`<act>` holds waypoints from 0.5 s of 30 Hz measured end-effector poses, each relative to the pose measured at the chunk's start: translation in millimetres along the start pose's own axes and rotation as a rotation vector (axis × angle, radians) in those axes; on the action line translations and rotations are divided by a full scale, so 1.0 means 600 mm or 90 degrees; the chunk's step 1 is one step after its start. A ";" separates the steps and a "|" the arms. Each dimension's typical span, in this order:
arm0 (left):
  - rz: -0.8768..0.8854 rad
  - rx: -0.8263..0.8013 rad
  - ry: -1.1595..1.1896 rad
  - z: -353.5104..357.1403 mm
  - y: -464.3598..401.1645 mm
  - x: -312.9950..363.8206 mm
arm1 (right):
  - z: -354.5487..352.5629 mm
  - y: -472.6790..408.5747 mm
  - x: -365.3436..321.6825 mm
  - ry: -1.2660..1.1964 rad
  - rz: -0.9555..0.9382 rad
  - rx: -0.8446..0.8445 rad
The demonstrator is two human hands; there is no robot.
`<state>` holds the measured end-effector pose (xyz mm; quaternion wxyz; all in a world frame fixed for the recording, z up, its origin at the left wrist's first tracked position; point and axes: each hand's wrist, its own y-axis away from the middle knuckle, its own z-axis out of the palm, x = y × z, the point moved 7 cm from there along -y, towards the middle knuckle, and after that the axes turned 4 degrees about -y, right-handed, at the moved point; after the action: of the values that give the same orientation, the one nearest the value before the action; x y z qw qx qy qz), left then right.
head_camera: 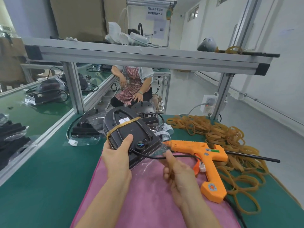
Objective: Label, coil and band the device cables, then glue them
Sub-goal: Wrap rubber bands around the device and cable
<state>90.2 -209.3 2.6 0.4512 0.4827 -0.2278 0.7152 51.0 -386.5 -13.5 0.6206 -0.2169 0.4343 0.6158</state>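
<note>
right hand (pixel 178 174) pinches black cable (pixel 148 155), drawn off the housing, likely to route it | left hand (pixel 117 156) grasps banded device (pixel 130 129), tilted over pink towel (pixel 148 195) to bare the wire port | glue gun (pixel 202 155) just beside on counter (pixel 41 170) | rubber bands (pixel 222 134) crowd right | more units (pixel 85 124) behind

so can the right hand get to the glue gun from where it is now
Probably yes. The orange glue gun lies on the table just beside the right hand, with nothing between them. But that hand is pinching the device's black cable, so it would likely have to let go first.
</note>
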 end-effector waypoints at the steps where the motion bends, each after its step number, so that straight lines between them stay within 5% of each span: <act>1: 0.006 -0.010 -0.007 0.000 0.002 -0.001 | -0.004 -0.004 -0.005 -0.027 -0.019 0.023; 5: 0.002 -0.049 -0.025 0.003 0.011 -0.013 | -0.013 -0.012 -0.041 0.071 -0.162 0.059; 9: 0.010 -0.102 -0.058 0.013 0.020 -0.018 | 0.018 -0.002 -0.095 0.304 -0.338 -0.046; 15: -0.015 -0.171 -0.063 0.025 0.023 -0.022 | 0.044 -0.016 -0.121 0.448 -0.372 -0.104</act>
<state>87.4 -233.3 -1.5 0.5082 0.4555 -0.3377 0.6482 77.1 -408.4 56.3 0.5643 -0.5739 0.4892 0.3360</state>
